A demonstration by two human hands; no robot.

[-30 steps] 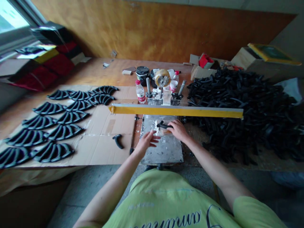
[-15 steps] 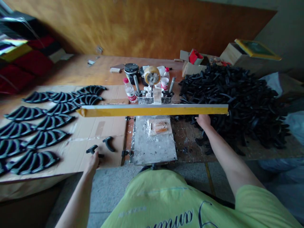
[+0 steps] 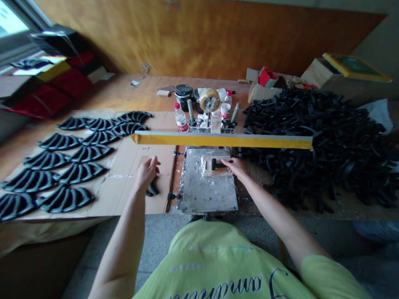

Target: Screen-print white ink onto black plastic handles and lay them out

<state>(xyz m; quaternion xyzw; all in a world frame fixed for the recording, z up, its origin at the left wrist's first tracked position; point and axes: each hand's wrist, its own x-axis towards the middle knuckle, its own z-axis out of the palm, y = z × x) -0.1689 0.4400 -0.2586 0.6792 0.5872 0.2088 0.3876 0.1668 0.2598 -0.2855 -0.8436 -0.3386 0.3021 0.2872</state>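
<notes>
My right hand (image 3: 237, 167) is closed on a black curved plastic handle (image 3: 217, 164), holding it on the taped spot of the grey metal plate (image 3: 208, 192). My left hand (image 3: 146, 172) hovers open over the cardboard sheet (image 3: 131, 164), fingers spread, just above loose black handles (image 3: 152, 189). A yellow bar (image 3: 222, 140) spans above the plate.
Rows of black handles (image 3: 67, 160) lie fanned out on the cardboard at left. A big heap of black handles (image 3: 321, 141) fills the right of the table. Behind the plate stand water bottles (image 3: 180, 118), a tape roll (image 3: 209, 100) and a black jar (image 3: 183, 94). Boxes (image 3: 327, 72) sit at back right.
My right hand came back from the heap with a handle and set it on the plate. My left hand let go of a handle on the cardboard and lifted towards the plate.
</notes>
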